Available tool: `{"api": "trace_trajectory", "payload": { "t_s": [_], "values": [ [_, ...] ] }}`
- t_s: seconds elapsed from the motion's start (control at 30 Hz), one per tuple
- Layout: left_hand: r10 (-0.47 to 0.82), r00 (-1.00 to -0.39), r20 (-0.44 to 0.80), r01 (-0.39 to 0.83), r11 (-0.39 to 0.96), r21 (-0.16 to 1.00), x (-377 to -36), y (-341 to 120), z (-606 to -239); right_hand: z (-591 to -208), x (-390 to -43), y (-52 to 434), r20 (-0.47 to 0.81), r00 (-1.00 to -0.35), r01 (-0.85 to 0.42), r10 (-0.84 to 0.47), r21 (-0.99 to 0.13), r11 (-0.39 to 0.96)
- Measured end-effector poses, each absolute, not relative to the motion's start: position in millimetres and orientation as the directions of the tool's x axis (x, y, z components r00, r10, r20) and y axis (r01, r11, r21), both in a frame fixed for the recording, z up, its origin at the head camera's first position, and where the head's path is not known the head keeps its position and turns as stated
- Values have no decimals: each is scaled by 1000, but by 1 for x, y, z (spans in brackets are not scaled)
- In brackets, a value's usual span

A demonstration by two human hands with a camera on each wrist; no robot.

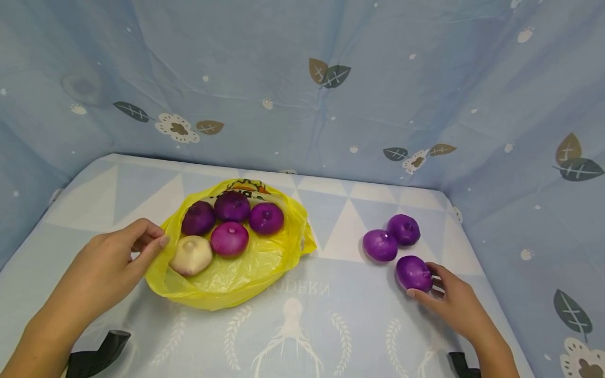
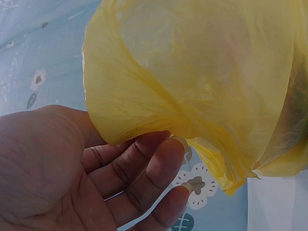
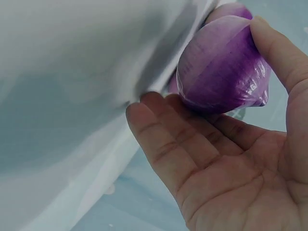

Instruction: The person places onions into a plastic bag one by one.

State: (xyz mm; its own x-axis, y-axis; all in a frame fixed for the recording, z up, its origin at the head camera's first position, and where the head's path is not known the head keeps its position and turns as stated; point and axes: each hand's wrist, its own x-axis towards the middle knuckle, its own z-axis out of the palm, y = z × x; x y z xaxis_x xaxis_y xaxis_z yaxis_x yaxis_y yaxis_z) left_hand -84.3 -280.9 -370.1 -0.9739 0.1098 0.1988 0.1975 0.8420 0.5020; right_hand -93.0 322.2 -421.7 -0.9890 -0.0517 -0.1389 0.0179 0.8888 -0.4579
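My left hand point(image 1: 115, 252) pinches the left rim of a yellow plastic bag point(image 1: 222, 299), which lies with its mouth spread wide; the left wrist view shows the rim between thumb and fingers. Inside the bag are several purple onions point(image 1: 229, 239) and one cream-white bulb point(image 1: 191, 255) that resembles garlic. At the right, my right hand point(image 1: 456, 302) holds a purple onion point(image 1: 414, 274) between thumb and fingers, at the table surface. In the right wrist view the thumb rests on the onion point(image 3: 221, 67). Two more purple onions point(image 1: 380, 245) touch each other just behind it.
The table point(image 1: 350, 325) has a pale blue-and-white patterned cover. Blue printed fabric point(image 1: 264, 68) hangs behind it and at both sides. Black curved pieces point(image 1: 99, 357) show beside each wrist at the lower edge.
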Motion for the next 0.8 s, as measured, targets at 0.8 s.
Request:
{"api": "trace_trajectory", "payload": {
  "t_s": [0.8],
  "values": [
    [107, -973, 206, 197, 851, 487, -82, -280, -368, -338, -107, 217, 81, -891, -447, -447, -337, 829]
  ]
}}
